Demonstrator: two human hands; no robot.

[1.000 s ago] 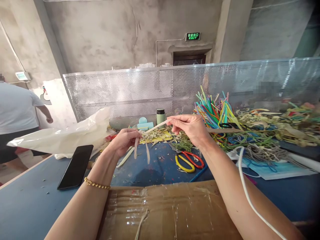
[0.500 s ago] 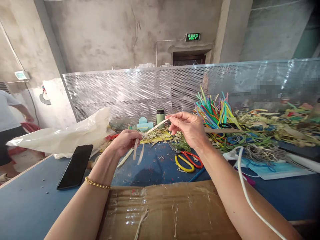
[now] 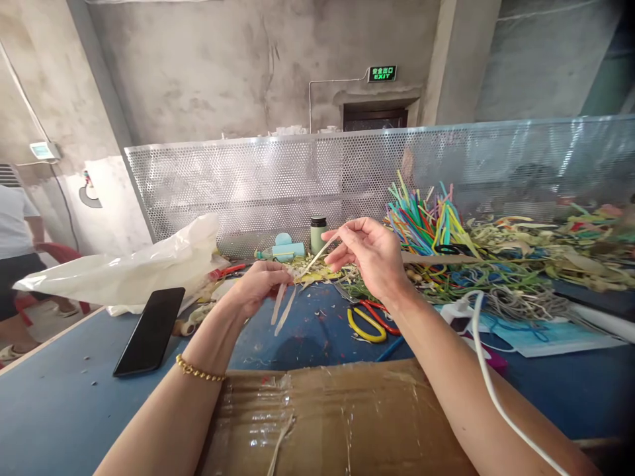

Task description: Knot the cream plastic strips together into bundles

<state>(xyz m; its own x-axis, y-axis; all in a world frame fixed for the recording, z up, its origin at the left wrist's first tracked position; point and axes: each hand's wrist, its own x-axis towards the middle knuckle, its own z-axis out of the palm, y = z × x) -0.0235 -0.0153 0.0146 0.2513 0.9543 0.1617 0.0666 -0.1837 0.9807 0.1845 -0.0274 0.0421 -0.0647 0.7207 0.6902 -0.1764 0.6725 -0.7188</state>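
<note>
Between my two hands runs a thin pale strip (image 3: 317,256), slanting up to the right. My left hand (image 3: 262,284) is closed in a pinch on its lower end, and flat pale tails hang down below those fingers. The upper end sits between the thumb and forefinger of my right hand (image 3: 370,254), with the other fingers loosely curled. Both hands are raised above the blue table (image 3: 317,330). Scissors with one yellow and one red handle (image 3: 367,324) lie below my right hand. What the strip is made of I cannot tell.
Nearest me is a taped cardboard piece (image 3: 372,416). A black phone (image 3: 149,332) and a plastic sheet (image 3: 133,264) lie left. Colourful strips (image 3: 426,221), a face mask (image 3: 550,336) and a white cable (image 3: 489,377) are right. Behind stands a perforated metal panel (image 3: 258,178). A person (image 3: 20,231) is far left.
My left hand has shifted right, closer to my right hand, so the stretch of strip between them is shorter and steeper. My right hand has moved slightly left. The person at far left has shifted.
</note>
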